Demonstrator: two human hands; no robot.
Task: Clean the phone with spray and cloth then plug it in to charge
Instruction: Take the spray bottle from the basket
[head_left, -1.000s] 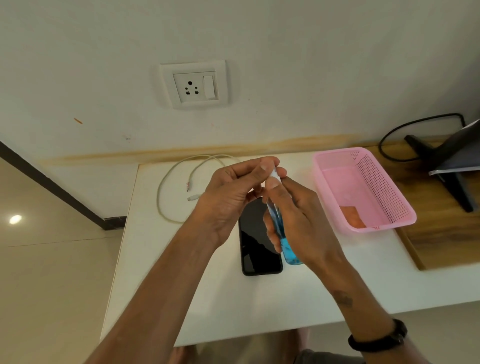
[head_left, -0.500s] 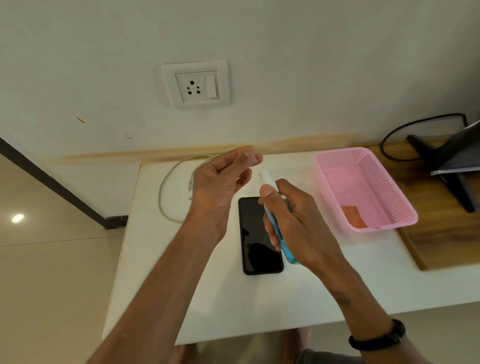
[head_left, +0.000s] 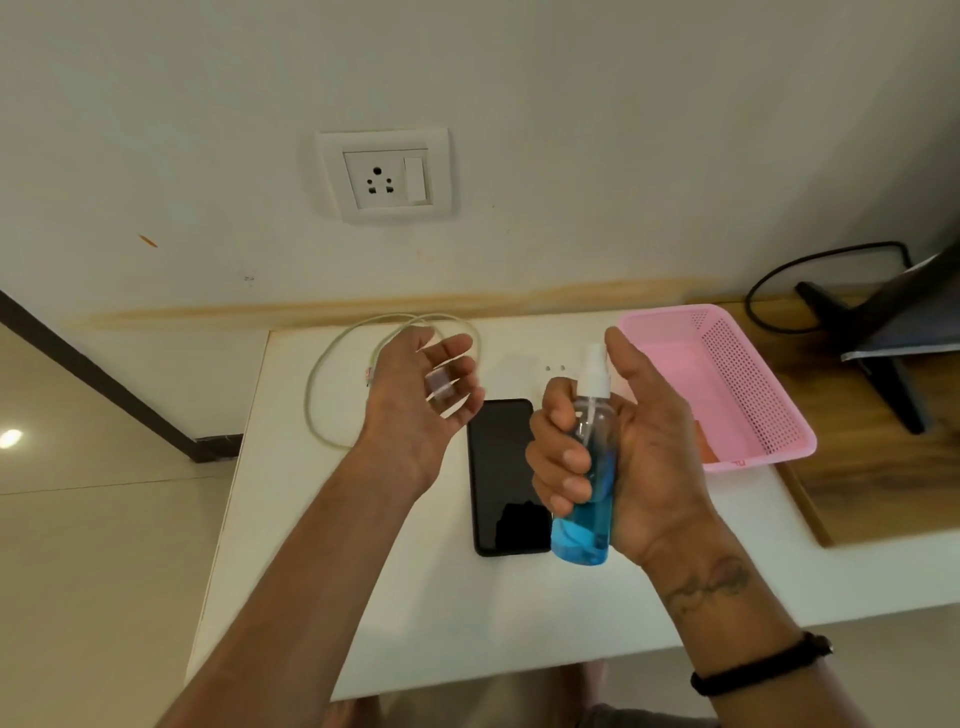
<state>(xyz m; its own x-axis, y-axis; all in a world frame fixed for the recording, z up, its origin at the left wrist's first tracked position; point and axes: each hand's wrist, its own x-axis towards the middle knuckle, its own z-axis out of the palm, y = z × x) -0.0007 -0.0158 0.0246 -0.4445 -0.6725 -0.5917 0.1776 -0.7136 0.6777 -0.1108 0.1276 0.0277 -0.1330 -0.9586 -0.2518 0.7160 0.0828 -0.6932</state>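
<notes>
Right hand (head_left: 623, 457): grips clear plastic spray bottle of blue liquid (head_left: 587, 483), upright, above black phone (head_left: 501, 473) lying on white tabletop (head_left: 415, 597). Left hand (head_left: 421, 400): pinches small clear cap (head_left: 441, 384). Beside: white cable (head_left: 322, 384), pink basket (head_left: 753, 389).

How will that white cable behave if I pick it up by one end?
The white cable lies in a loose loop, so it's probably floppy and will trail. It looks thin, likely light. Its connector end may swing.
</notes>
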